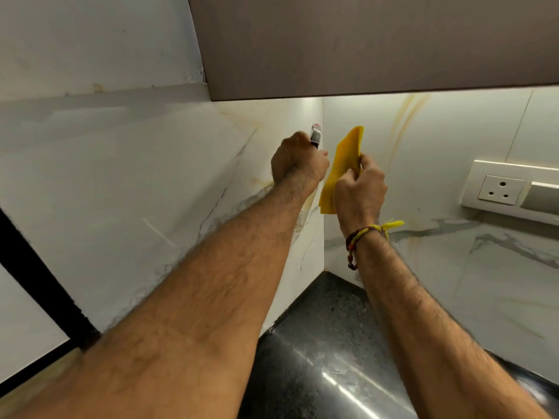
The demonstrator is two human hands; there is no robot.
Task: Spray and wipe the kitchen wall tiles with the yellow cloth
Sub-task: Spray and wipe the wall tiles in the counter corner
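Note:
Both arms reach toward the corner where two white marble-look wall tiles (157,182) meet. My left hand (298,160) grips a spray bottle (316,135); only its white and grey nozzle head with a red tip shows above the fist, pointing at the corner. My right hand (360,189) holds a yellow cloth (343,164), which stands up folded between the fingers, just off the right wall tile (423,164). The bottle's body is hidden by my hand.
A brown wall cabinet (363,43) overhangs the corner just above the hands. A cream socket and switch plate (511,192) juts from the right wall. Below lies a shiny black granite counter (326,358). A black frame edge (36,273) runs at the left.

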